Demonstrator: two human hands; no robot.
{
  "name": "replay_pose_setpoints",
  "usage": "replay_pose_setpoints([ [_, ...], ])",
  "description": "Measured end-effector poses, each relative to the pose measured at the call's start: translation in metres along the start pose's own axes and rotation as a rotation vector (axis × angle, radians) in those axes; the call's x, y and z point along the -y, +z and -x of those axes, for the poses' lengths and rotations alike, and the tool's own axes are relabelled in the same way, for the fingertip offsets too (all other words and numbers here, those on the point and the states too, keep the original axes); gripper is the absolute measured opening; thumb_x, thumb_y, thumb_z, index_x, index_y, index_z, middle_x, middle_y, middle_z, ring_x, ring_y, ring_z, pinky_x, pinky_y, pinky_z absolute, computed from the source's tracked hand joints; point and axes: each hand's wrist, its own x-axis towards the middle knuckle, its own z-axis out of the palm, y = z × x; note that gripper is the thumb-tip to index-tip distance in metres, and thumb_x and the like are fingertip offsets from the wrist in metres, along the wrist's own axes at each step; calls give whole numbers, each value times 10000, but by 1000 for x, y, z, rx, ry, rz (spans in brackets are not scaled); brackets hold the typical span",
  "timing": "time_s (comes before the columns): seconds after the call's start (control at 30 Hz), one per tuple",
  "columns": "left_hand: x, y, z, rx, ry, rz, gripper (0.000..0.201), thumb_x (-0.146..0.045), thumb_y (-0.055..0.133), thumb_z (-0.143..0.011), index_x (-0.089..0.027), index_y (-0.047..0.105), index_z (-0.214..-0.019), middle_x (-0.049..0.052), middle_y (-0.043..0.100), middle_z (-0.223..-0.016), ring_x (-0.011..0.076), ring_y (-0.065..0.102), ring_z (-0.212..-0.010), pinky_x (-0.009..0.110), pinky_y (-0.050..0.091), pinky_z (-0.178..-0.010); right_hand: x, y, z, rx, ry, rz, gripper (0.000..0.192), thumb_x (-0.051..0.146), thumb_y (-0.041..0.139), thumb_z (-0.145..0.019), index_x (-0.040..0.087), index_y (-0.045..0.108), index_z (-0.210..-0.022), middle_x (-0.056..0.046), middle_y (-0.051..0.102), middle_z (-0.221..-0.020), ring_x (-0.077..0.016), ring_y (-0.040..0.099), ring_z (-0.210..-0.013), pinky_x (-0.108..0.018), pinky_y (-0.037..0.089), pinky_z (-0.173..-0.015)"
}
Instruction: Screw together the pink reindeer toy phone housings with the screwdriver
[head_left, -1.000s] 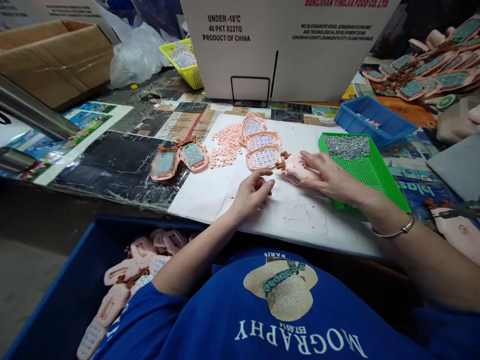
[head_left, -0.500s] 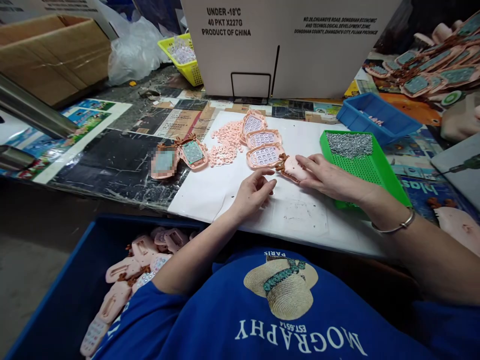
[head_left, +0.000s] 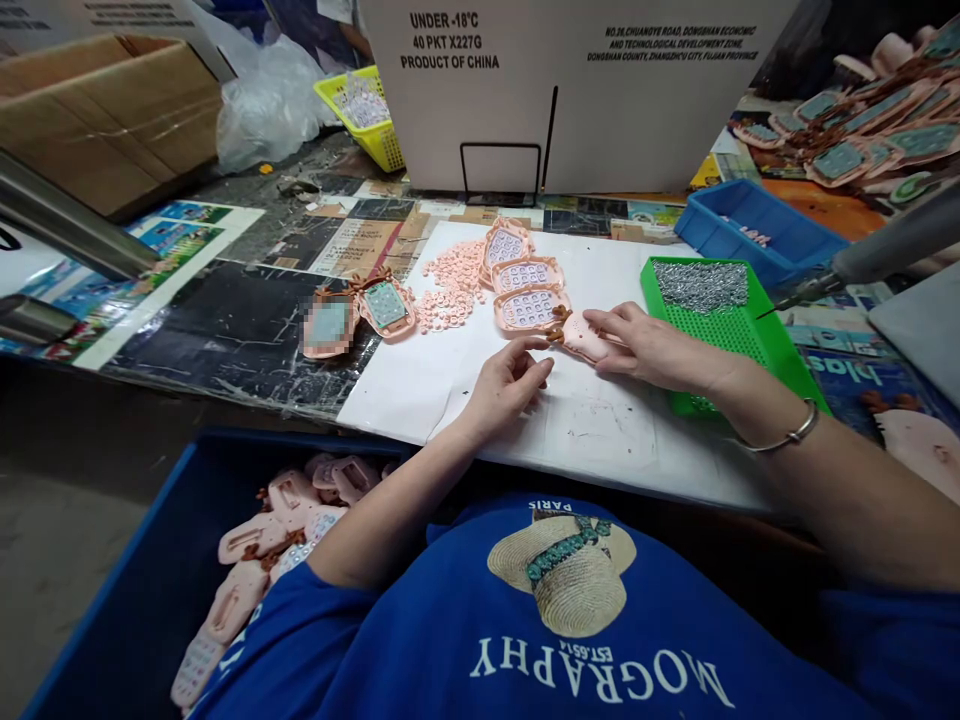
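Observation:
My right hand [head_left: 649, 348] lies over a pink toy phone shell [head_left: 581, 338] with brown antlers, fingers and thumb at its edges, on a white board [head_left: 525, 410]. To its left, my left hand [head_left: 510, 385] has loosely bent fingers, with thumb and index apart and nothing visible between them. Its index fingertip is close to the antlers; I cannot tell whether they touch. Several pink shells with pale keypads [head_left: 531, 310] lie just beyond. Left of these is a heap of small pink parts [head_left: 454, 280]. Two shells with green circuit boards [head_left: 386, 303] sit farther left.
A green tray [head_left: 780, 360] of metal screws stands at the right, under the tip of a grey electric screwdriver [head_left: 862, 255]. Behind are a blue bin [head_left: 795, 245], a yellow basket [head_left: 386, 150] and a white carton [head_left: 600, 120]. A blue crate [head_left: 142, 540] below holds pink phones.
The electric screwdriver has swung left, over the green tray's edge. My right hand has shifted slightly left on the shell; my left hand has stayed put. Part of a person appears at the back.

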Motion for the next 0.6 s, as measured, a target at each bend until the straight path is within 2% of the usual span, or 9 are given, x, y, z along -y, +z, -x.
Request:
replay_pose_setpoints([
  [0.13,2,0,-1,-11,4,-2,406,-428,685,-854,-149,591,-1133,-60,564,-656,77,520,-423,198,451,-387,-1,0,-3,-37,-33,58,654,389,694,-852,247,512,-1463,-142,588,-1134,-332,609,-1036,-460,524,-917],
  [0.3,2,1,-2,-42,-46,72,472,-462,733,-807,-153,567,-1122,-58,573,-674,83,560,-449,204,483,-427,1,3,6,-116,-49,68,579,379,664,-875,227,567,-1426,-148,622,-1093,-314,642,-959,-443,548,-859],
  [0.47,-7,15,7,5,-225,306,679,-583,811,-720,-170,528,-1179,48,698,-912,180,722,-695,316,612,-623,19,9,28,-301,-172,-69,535,417,609,-936,227,546,-1431,-149,659,-1185,-311,676,-1013,-437,583,-852],
  [0.6,-13,30,14,17,-156,395,630,-699,682,-789,-127,654,-1050,125,742,-960,238,739,-853,333,602,-750,41,27,39,-442,-274,-141,530,454,580,-970,221,523,-1442,-152,659,-1197,-304,680,-1035,-438,598,-868],
])
